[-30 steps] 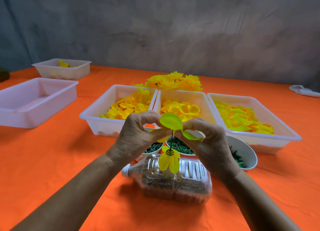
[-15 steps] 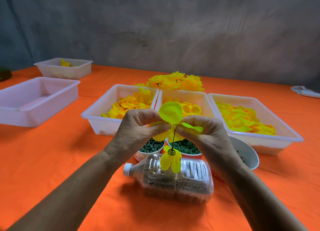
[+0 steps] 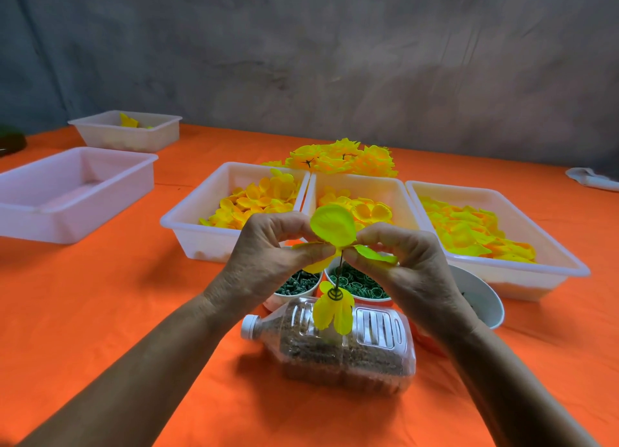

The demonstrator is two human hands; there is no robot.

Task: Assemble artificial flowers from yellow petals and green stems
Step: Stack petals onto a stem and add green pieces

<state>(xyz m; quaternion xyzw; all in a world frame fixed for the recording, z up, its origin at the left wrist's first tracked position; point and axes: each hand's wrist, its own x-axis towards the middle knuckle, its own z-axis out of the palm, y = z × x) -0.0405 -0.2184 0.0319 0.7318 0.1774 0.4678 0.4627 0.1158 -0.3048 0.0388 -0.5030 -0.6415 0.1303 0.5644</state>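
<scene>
Two hands are meeting above the orange table's near middle: we are pinching a yellow-green petal layer (image 3: 333,227) with our left hand (image 3: 268,262) and right hand (image 3: 407,269), thumbs pressed either side of the thin green stem (image 3: 339,272). Lower yellow petals (image 3: 333,312) are hanging on it over the lying plastic bottle (image 3: 338,346), just before three white trays (image 3: 207,242) of petals

The petal layer (image 3: 332,225) I pinch in my left hand (image 3: 268,262) and right hand (image 3: 408,272) is thin matt fabric. Below it, the bottle (image 3: 341,342) is clear glossy ribbed plastic holding coarse brown grain. Behind the bottle, the trays (image 3: 187,225) are smooth translucent white plastic. The tablecloth (image 3: 100,312) is matt, creased orange cloth.
</scene>
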